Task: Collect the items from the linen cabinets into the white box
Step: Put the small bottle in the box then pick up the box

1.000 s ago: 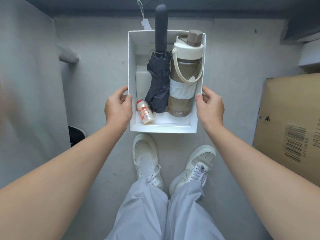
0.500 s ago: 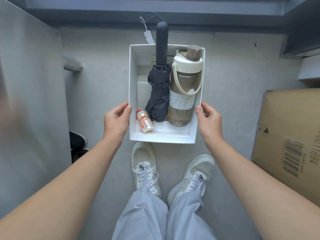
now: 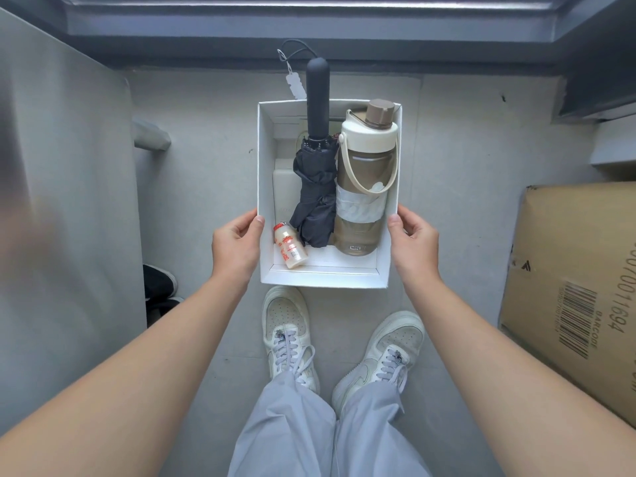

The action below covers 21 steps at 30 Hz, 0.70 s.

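Observation:
I hold the white box (image 3: 320, 279) above the floor, in front of my feet. My left hand (image 3: 235, 247) grips its left wall and my right hand (image 3: 413, 244) grips its right wall. Inside lie a folded black umbrella (image 3: 315, 191) with its handle sticking out past the far rim, a large brown water bottle (image 3: 363, 187) with a cream lid and strap, a small white drink bottle (image 3: 289, 251) with red print, and a flat white case (image 3: 283, 191) partly hidden under the umbrella.
A grey cabinet door (image 3: 65, 201) stands open on the left, with a handle (image 3: 151, 136) on its edge. A cardboard carton (image 3: 578, 287) lies on the floor at right. Grey shelving (image 3: 602, 80) is at far right. A dark shoe (image 3: 160, 282) peeks out at left.
The box and both hands have dropped lower in view and come slightly nearer my feet. The contents have not shifted.

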Tool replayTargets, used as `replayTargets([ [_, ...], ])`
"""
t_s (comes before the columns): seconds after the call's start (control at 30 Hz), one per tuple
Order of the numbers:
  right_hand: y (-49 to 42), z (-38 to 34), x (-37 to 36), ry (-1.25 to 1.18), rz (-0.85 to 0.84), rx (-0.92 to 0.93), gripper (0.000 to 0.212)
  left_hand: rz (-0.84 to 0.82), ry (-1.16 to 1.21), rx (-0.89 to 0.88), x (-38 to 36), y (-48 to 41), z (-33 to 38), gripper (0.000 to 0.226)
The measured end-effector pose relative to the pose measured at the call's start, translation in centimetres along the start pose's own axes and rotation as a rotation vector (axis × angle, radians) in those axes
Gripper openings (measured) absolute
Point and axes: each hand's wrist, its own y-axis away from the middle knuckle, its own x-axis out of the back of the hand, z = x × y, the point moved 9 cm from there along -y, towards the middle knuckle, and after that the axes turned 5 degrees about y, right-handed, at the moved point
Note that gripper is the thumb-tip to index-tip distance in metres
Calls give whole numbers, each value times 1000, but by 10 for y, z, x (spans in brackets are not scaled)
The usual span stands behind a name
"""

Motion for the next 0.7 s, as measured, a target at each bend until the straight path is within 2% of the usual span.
replayTargets([
  [0.27, -3, 6, 0, -50, -31, -72, 37, -25, -31, 78, 5, -4, -5, 34],
  [0.43, 10, 4, 3, 38, -16, -182, 36, 101, -96, 166, 9, 9, 0, 31],
  [0.57, 39, -21, 16, -30, -71, -191, 32, 46, -179, 127, 8, 39, 25, 33],
  [0.7, 82, -82, 45, -26, -122, -58, 32, -43, -289, -23, 16, 89, 86, 34],
])
